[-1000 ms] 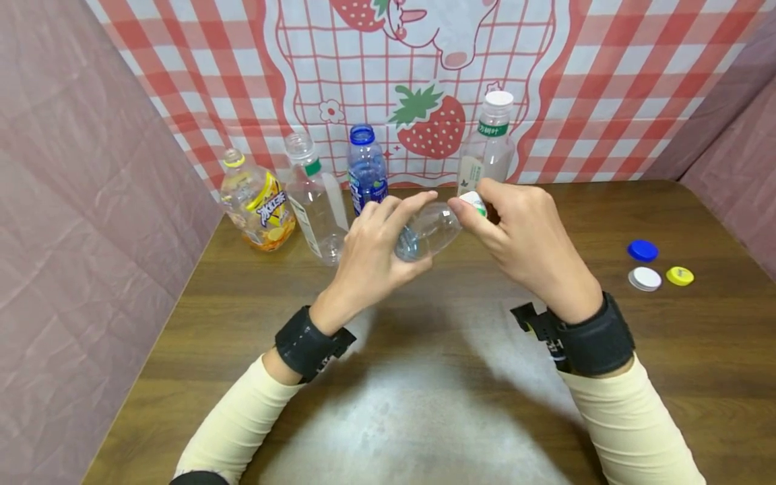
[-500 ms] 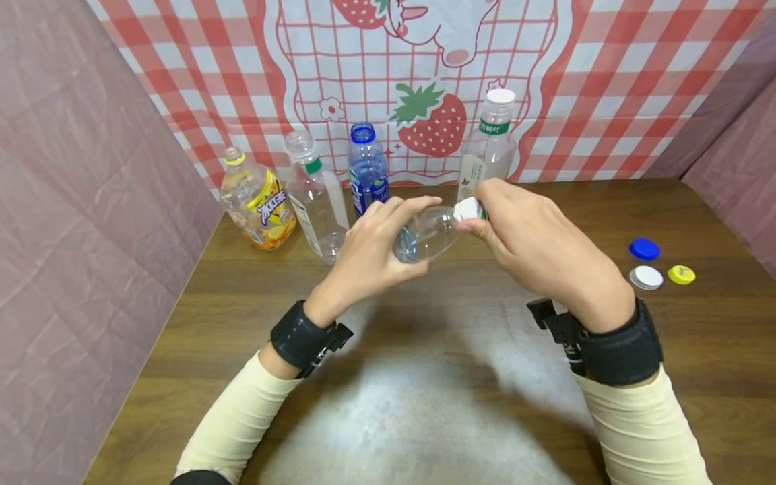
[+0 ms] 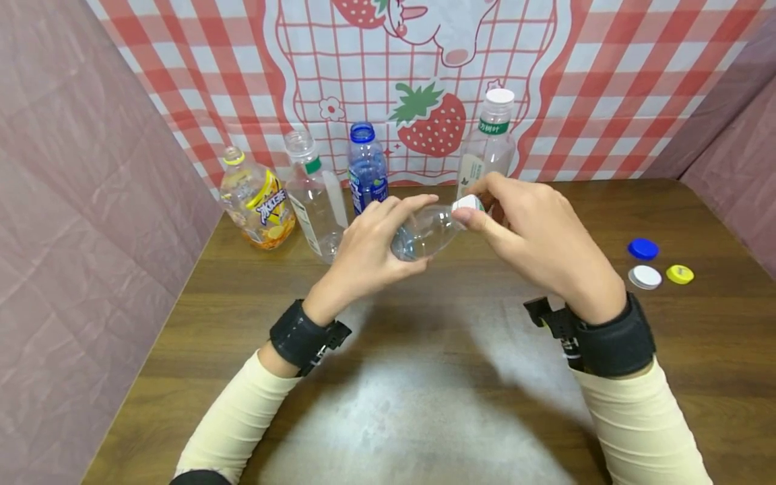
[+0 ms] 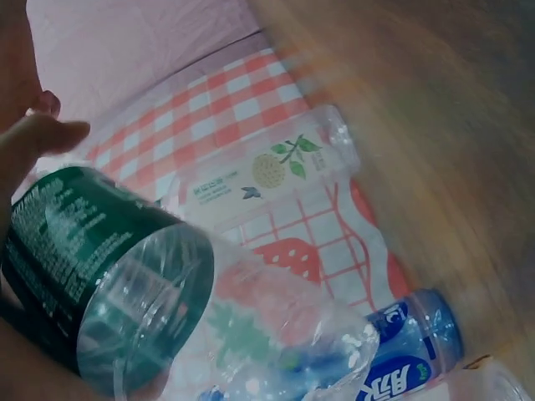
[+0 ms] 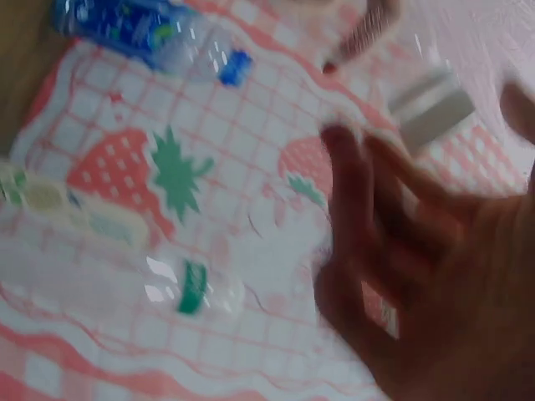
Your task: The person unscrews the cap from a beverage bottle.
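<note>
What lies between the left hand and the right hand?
A clear bottle, tilted, its lower part held in the left hand and its white cap toward the right hand. The head view shows it.

A clear plastic bottle (image 3: 432, 232) slants right of a blue-tinted plastic bottle (image 3: 367, 172), white cap (image 3: 467, 203) apparently at its neck.

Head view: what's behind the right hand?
Behind the right hand: a clear bottle, its white cap, green neck band and part of its label visible. Its base is hidden by the hands.
</note>
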A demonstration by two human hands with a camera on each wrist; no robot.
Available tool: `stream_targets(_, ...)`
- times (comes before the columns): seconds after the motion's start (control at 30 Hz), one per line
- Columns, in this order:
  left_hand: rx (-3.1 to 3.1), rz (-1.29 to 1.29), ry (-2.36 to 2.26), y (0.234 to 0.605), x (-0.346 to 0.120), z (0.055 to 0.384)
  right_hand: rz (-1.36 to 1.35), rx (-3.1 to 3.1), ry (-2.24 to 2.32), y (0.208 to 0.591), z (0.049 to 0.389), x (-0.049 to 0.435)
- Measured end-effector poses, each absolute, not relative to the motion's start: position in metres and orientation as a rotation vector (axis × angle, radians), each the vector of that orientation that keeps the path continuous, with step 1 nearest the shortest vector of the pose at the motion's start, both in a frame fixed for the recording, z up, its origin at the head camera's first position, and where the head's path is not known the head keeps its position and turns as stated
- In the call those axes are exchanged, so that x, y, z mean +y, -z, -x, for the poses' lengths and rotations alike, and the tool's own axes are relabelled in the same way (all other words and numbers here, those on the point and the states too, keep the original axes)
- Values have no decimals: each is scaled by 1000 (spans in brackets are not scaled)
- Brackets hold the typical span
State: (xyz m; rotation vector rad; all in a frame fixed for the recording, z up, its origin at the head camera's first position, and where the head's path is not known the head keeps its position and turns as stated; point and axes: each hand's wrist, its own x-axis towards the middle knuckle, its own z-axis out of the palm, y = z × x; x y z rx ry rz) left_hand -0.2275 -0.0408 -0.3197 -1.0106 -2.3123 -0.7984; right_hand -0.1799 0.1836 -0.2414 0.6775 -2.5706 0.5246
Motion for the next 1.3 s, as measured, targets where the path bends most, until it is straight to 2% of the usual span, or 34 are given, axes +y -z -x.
stream_targets(0.17, -2237, 884, 678, 325, -38, 226, -268, -2661, -602, 247, 182, 176)
stream_targets(0.3, -2190, 825, 599, 326, -37, 225, -195, -2697, -685, 250, 184, 171)
stream_targets(1.3, -2170, 912, 665, 324, -35, 221, -595, -2648, -720, 244, 184, 182)
